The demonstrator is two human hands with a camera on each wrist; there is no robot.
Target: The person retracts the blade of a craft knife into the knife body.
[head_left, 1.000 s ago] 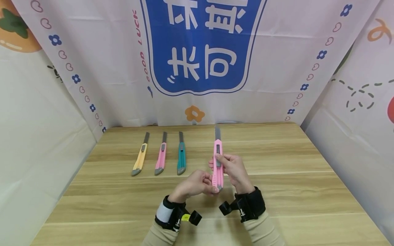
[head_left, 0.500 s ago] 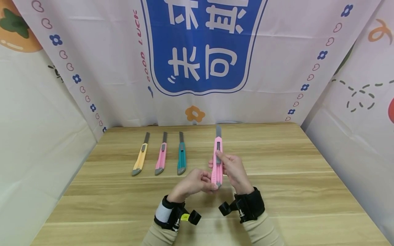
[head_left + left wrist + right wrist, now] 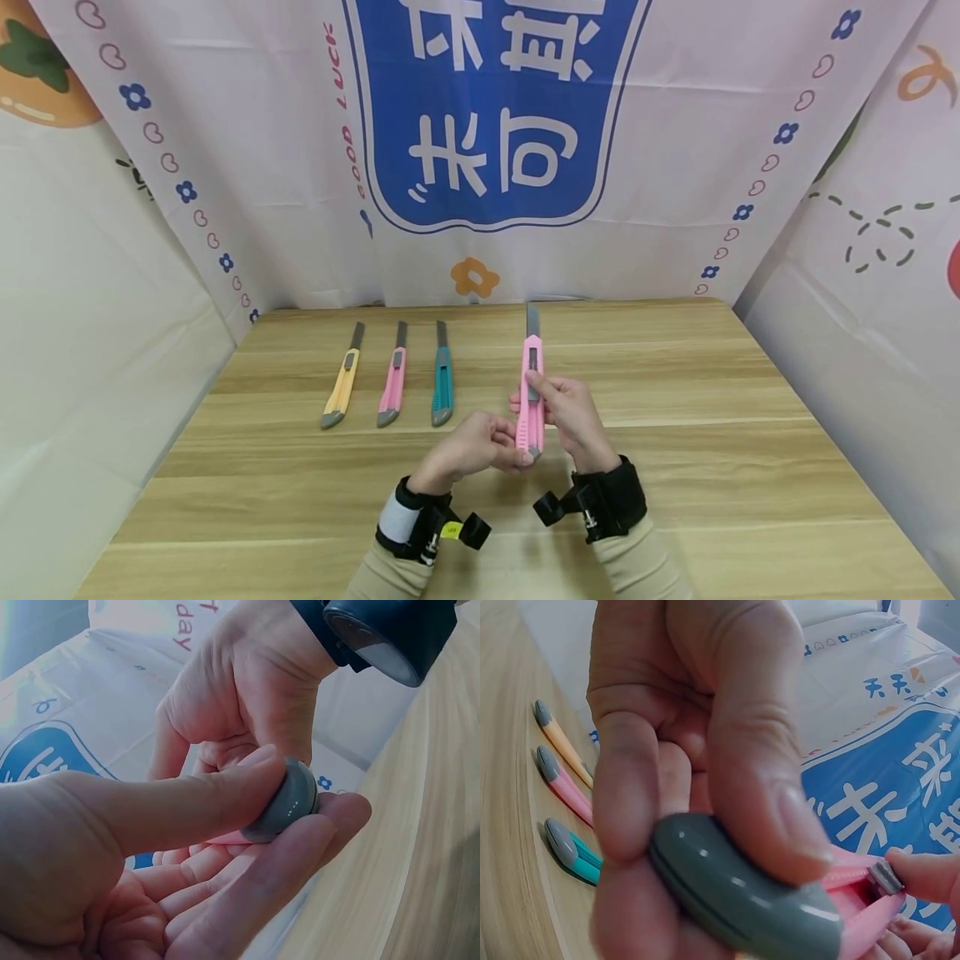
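Both hands hold a pink utility knife [image 3: 532, 425] above the table, its grey blade [image 3: 533, 320] extended and pointing away toward the backdrop. My left hand [image 3: 480, 444] pinches the grey end cap [image 3: 289, 802] between thumb and fingers. Around the middle of the handle, my right hand [image 3: 572, 414] grips with its thumb on the grey slider [image 3: 886, 877]. To the left, a yellow utility knife [image 3: 342, 387], a second pink utility knife [image 3: 392, 386] and a teal utility knife [image 3: 442, 386] lie in a row, blades out and pointing away.
The wooden table [image 3: 712, 433] reaches back to a printed white backdrop [image 3: 675, 167] with a blue emblem. White cloth walls [image 3: 97, 292] flank it on both sides. Each wrist wears a black strap [image 3: 611, 500] with a small camera.
The held knife rose slightly between one second and half a second ago, then dipped a little. Both hands keep their hold, and the three knives on the table have stayed put.
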